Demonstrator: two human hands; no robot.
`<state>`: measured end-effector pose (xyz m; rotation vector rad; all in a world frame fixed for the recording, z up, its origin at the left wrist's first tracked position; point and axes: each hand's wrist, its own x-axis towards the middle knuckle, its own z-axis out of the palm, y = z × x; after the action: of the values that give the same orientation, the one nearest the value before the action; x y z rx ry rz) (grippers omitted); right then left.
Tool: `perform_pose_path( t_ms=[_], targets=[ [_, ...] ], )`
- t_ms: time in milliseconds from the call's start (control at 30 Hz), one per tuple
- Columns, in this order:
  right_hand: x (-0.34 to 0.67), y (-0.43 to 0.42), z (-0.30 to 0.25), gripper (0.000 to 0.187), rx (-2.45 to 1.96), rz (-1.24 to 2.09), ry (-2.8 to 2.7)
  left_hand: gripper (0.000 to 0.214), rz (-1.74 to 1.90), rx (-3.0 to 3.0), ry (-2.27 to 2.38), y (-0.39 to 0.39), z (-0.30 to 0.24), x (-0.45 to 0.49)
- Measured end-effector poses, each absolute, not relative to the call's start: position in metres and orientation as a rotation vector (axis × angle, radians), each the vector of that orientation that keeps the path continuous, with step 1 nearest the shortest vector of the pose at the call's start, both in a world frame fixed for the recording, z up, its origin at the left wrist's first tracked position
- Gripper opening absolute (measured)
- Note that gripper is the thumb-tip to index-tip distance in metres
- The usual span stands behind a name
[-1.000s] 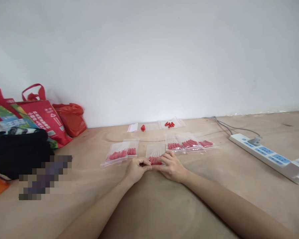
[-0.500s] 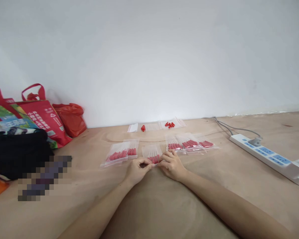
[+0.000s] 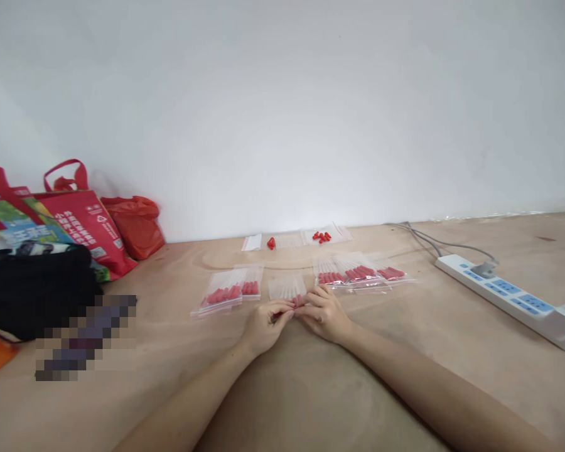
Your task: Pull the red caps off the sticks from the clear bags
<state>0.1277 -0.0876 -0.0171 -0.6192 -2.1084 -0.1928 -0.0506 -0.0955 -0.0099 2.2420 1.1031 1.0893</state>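
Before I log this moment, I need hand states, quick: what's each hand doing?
Left hand: closed, pinching the middle bag at its near edge.
Right hand: closed, pinching the same edge beside the left.

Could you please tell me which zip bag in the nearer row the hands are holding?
The middle zip bag, between the left bags and right bags: the left hand and right hand pinch its near edge; neither holds the others.
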Motion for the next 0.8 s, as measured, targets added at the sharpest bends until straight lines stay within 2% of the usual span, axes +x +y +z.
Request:
perform_pose_path(
  t_ms=[233, 500, 667, 800],
  targets=[
    [0.123, -0.091, -0.016, 0.019, -0.67, -0.045, -2.081, 0.018, 1.241, 2.094, 1.164, -0.1, -0.007, -0.041],
    [0.118, -0.1, -0.018, 0.014, -0.716, 0.015, -2.178, 0.019, 1.329, 1.98, 1.336, -0.096, -0.012, -0.044],
    [0.136, -0.096, -0.018, 0.013, -0.704, 0.477, -2.205, 0.019, 1.52, 2.022, 1.435, -0.098, -0.007, -0.047],
    [0.157, -0.092, -0.015, 0.006, -0.703, 0.805, -2.182, 0.024, 1.206, 2.365, 1.164, -0.101, 0.0, -0.057]
  ],
)
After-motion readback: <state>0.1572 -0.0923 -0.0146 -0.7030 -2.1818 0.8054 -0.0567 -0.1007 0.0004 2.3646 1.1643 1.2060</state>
